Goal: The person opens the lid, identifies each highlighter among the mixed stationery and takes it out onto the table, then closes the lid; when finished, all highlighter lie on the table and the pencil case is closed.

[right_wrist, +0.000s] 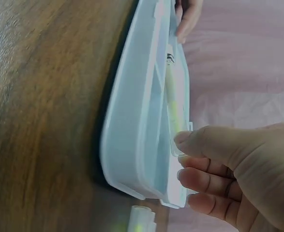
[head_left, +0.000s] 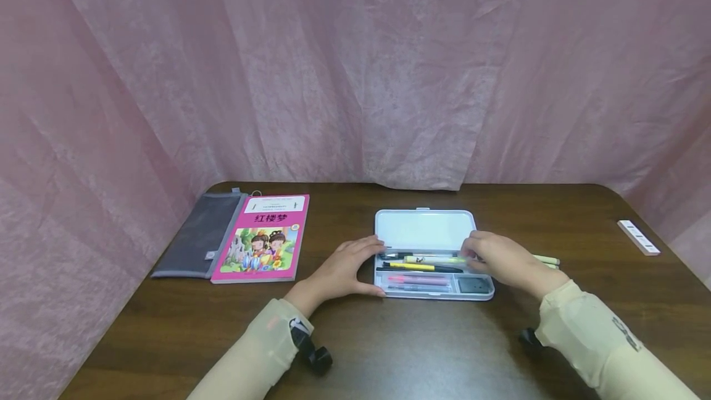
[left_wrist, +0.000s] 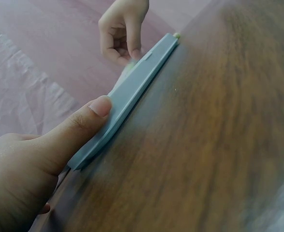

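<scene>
A pale blue pencil case (head_left: pixel 424 296) lies on the table with its lid thrown back. My left hand (head_left: pixel 344 265) holds its left end, the thumb against the front wall and the fingers at the far side. Over the right end, my right hand (head_left: pixel 502 259) pinches the tip of a pale yellow-green highlighter (right_wrist: pixel 172 96) between thumb and index finger. That highlighter lies lengthwise in the case. Nearer me in the case are a yellow-and-black pen (head_left: pixel 413 266), a pink pen (head_left: pixel 419 279) and a dark block (head_left: pixel 473 286) in its own compartment.
More light green highlighters (head_left: pixel 548 260) lie just right of the case, partly behind my right hand. At the left, a pink picture book (head_left: pixel 258 218) overlaps a grey pouch (head_left: pixel 194 239). A white strip (head_left: pixel 639 237) sits near the right edge. Pink curtain (head_left: pixel 355 79) hangs behind the table.
</scene>
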`<move>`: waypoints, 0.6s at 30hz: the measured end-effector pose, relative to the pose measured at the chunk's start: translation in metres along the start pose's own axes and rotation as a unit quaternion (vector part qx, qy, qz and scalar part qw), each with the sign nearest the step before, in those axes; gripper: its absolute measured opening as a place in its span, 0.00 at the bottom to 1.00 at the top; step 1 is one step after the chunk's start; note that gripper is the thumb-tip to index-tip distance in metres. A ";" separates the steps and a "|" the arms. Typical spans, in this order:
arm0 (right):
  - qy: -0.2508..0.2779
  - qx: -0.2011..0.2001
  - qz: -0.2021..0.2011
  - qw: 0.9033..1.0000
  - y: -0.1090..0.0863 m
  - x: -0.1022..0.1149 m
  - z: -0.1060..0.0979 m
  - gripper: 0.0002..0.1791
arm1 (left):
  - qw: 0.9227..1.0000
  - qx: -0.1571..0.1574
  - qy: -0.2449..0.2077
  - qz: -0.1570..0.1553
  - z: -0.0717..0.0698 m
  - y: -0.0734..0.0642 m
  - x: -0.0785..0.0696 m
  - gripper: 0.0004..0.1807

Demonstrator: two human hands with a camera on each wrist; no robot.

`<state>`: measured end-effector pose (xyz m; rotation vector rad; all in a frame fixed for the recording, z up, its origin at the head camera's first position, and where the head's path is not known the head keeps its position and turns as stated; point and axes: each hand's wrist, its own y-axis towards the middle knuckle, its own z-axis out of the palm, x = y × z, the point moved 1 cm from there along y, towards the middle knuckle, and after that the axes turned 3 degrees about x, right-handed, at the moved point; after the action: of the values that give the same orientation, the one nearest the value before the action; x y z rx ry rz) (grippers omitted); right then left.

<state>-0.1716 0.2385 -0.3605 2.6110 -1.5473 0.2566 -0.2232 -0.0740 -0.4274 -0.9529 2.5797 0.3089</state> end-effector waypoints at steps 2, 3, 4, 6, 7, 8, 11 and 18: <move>0.002 -0.003 -0.002 1.000 -0.002 0.000 -0.003 0.05 | 1.000 0.000 0.002 0.000 0.000 0.000 0.000 0.47; 0.003 -0.005 -0.003 1.000 -0.003 0.000 -0.004 0.05 | 1.000 -0.001 0.003 0.001 0.000 0.000 0.000 0.46; 0.005 -0.006 -0.003 1.000 -0.004 0.001 -0.006 0.05 | 1.000 -0.001 0.004 0.002 0.001 0.000 0.000 0.46; 0.012 -0.006 0.003 1.000 -0.007 0.001 -0.009 0.05 | 1.000 -0.002 0.004 0.003 0.001 0.000 0.000 0.46; 0.014 -0.006 0.005 1.000 -0.008 0.001 -0.011 0.05 | 1.000 -0.003 0.003 0.004 0.000 0.000 0.000 0.46; 0.016 -0.007 0.007 1.000 -0.009 0.002 -0.013 0.05 | 1.000 -0.003 0.002 0.005 0.000 0.000 0.000 0.46; 0.020 -0.010 0.010 1.000 -0.013 0.001 -0.017 0.06 | 1.000 -0.003 -0.002 0.007 0.000 0.000 0.000 0.46; 0.020 -0.037 0.010 0.999 -0.022 -0.002 -0.026 0.05 | 1.000 -0.003 0.000 0.008 0.000 -0.001 0.000 0.46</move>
<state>-0.1558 0.2546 -0.3352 2.5199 -1.5397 0.2464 -0.2227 -0.0747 -0.4272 -0.9354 2.5893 0.3197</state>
